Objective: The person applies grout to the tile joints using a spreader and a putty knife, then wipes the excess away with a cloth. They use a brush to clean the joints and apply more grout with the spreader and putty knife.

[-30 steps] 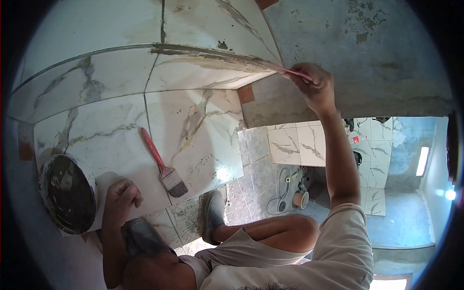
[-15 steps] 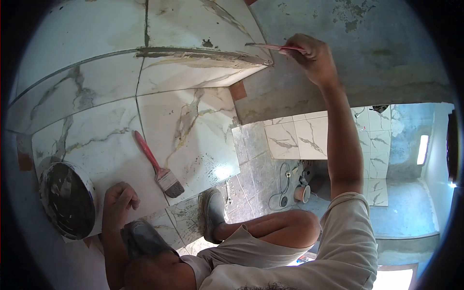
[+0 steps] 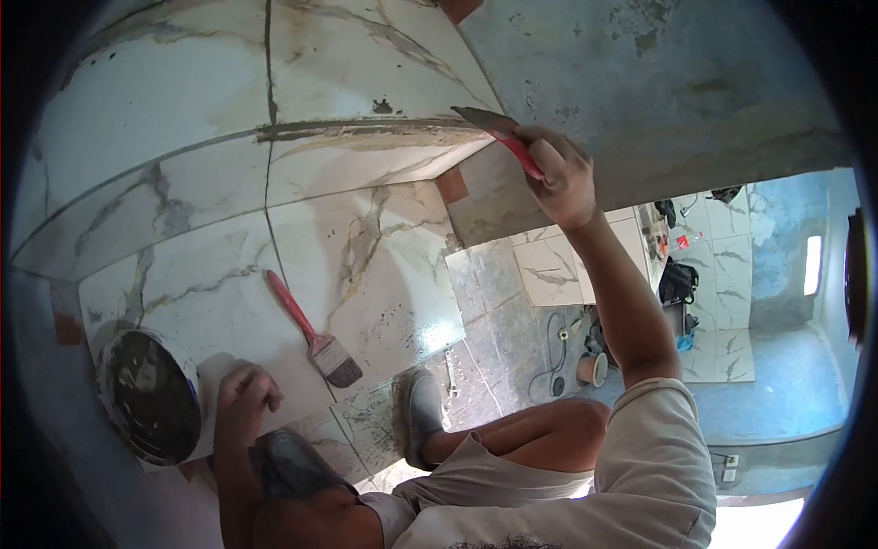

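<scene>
My right hand [image 3: 564, 178] is closed round the red handle of a putty knife [image 3: 495, 126]. The flat dark blade points left, at the right end of the grout-smeared tile edge [image 3: 366, 130]; whether it touches is hard to tell. Low on the left, my left hand [image 3: 247, 395] has its fingers curled in, with nothing visible in them. Beside it stands a bucket [image 3: 193, 377] of grey mix. A red-handled paintbrush [image 3: 315, 337] lies on the marbled tile [image 3: 366, 293] to the right of my left hand.
A bare grey-blue plaster wall [image 3: 585, 82] borders the tiles on the right. My boots [image 3: 419, 416] are on the speckled lower floor. Farther off are a coiled cable [image 3: 553, 352], a small pot [image 3: 592, 370] and a black bag [image 3: 678, 282].
My right hand has moved down and left, and the putty knife has turned so its blade face shows. The whole view has shifted slightly; my left hand stays by the bucket.
</scene>
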`<state>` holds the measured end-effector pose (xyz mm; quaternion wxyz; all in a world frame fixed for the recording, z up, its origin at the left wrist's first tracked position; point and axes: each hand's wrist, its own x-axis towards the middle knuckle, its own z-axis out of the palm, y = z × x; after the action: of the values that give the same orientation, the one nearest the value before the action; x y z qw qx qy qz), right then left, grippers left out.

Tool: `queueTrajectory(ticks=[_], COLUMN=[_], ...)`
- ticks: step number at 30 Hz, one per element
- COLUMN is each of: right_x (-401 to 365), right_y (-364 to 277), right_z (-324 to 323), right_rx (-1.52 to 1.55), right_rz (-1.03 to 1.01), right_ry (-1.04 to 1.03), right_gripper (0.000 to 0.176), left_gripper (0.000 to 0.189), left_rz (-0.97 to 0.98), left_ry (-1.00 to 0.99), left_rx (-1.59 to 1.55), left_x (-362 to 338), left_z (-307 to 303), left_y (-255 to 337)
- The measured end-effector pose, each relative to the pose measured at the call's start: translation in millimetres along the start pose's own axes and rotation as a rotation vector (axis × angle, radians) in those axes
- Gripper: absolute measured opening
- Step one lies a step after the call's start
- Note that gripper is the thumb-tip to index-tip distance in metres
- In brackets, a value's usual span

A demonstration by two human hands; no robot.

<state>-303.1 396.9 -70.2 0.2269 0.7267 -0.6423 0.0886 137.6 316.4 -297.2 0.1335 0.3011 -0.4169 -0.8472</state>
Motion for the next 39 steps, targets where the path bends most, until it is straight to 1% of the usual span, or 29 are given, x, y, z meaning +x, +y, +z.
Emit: queueTrajectory(ticks=[2,3,4,6,8,10,11,13,14,16,17,18,20,21,22,23,24,25,26,28,29,30,32,33,34,36,37,38,39], right_x=[-11.3,-17.3,-22.2,-30.2,-36.2,-38.4,-38.5,-46.7,-51.1,-61.3,-74.6,-91.8,-111.1,-117.2,-117.9,-111.6,-104.0,-95.4,-85.0,-63.4,-54.5,-47.7,-37.8,-44.7,-47.0,-52.9,-64.5,-74.8,-84.2], right_y=[-7.6,-16.6,-29.7,-53.5,-74.4,-87.0,-92.6,-100.7,-103.4,-108.5,-112.4,-115.5,-127.5,-134.6,-134.5,-135.0,-136.3,-134.5,-130.5,-121.6,-123.4,-126.7,-130.9,-131.3,-124.9,-105.4,-94.6,-78.6,-64.4], right_z=[-5.9,-7.7,-7.3,-4.6,3.0,8.3,8.5,8.1,10.5,17.6,23.1,31.4,47.0,47.1,51.6,54.8,56.2,54.3,49.6,38.9,35.6,28.4,16.6,29.2,34.5,46.1,58.8,70.8,82.7], right_rx=[-0.009,-0.013,-0.038,-0.056,-0.040,-0.010,-0.018,-0.008,-0.008,0.011,0.092,0.284,1.105,1.407,1.412,1.599,1.789,1.658,1.667,1.547,1.459,1.468,1.344,1.177,1.177,0.505,0.437,0.440,0.327], right_rz=[-0.125,-0.109,-0.155,-0.189,-0.185,-0.151,-0.101,-0.006,0.013,0.195,0.256,0.367,0.609,0.694,0.701,0.755,0.806,0.913,0.923,1.039,1.009,1.027,1.010,0.911,0.918,0.512,0.423,0.425,0.280], right_ry=[0.116,0.136,0.157,0.202,0.206,0.249,0.269,0.278,0.302,0.382,0.437,0.424,0.513,0.397,0.420,0.410,0.401,0.406,0.435,0.320,0.400,0.423,0.499,0.463,0.472,0.600,0.518,0.512,0.448], right_gripper=[0.021,0.021,0.020,0.020,0.019,0.017,0.016,0.013,0.013,0.020,0.034,0.070,0.103,0.114,0.114,0.105,0.096,0.071,0.071,0.050,0.044,0.044,0.048,0.056,0.056,0.067,0.066,0.066,0.063], left_gripper=[0.018,0.014,0.017,0.033,0.051,0.040,0.040,0.030,0.030,0.024,0.024,0.023,0.023,0.023,0.023,0.023,0.023,0.024,0.024,0.025,0.027,0.027,0.033,0.035,0.035,0.030,0.030,0.027,0.025], left_rz=[-0.003,-0.071,-0.142,0.016,0.070,0.133,0.135,0.049,0.047,0.107,0.101,0.050,-0.017,-0.052,-0.085,-0.094,-0.141,-0.191,-0.207,-0.165,-0.212,-0.230,-0.233,-0.217,-0.221,-0.024,-0.036,-0.061,-0.090], left_ry=[0.001,-0.124,-0.245,-0.505,-0.503,-0.420,-0.410,-0.302,-0.303,-0.243,-0.248,-0.281,-0.321,-0.325,-0.325,-0.324,-0.428,-0.533,-0.534,-0.363,-0.319,-0.319,-0.302,-0.261,-0.265,-0.263,-0.264,-0.329,-0.390], left_rx=[0.131,0.143,0.157,0.136,0.096,0.049,0.076,-0.195,-0.165,-0.289,-0.259,-0.240,-0.194,-0.192,-0.192,-0.169,-0.159,-0.149,-0.124,-0.035,0.029,0.053,0.334,0.452,0.461,0.751,0.750,0.759,0.765], left_x=[2.6,3.5,4.3,26.0,45.6,64.7,72.5,90.1,93.9,101.4,103.9,105.9,111.2,114.8,118.8,125.1,132.3,139.1,143.4,151.4,151.4,149.7,147.3,141.6,133.2,110.5,100.3,91.8,81.2], left_z=[8.2,22.7,39.8,86.1,134.8,174.6,186.3,202.2,205.9,212.9,212.4,209.2,206.9,207.1,207.9,208.1,208.5,209.5,213.3,221.4,224.1,221.8,217.3,216.7,216.8,209.0,197.5,182.9,167.5], left_y=[12.5,21.5,30.3,51.6,72.3,95.7,100.2,101.4,102.7,105.0,107.2,110.3,113.9,114.2,113.5,111.2,109.2,109.0,111.8,120.2,127.5,133.2,148.6,154.8,161.3,167.1,167.6,169.2,169.6])
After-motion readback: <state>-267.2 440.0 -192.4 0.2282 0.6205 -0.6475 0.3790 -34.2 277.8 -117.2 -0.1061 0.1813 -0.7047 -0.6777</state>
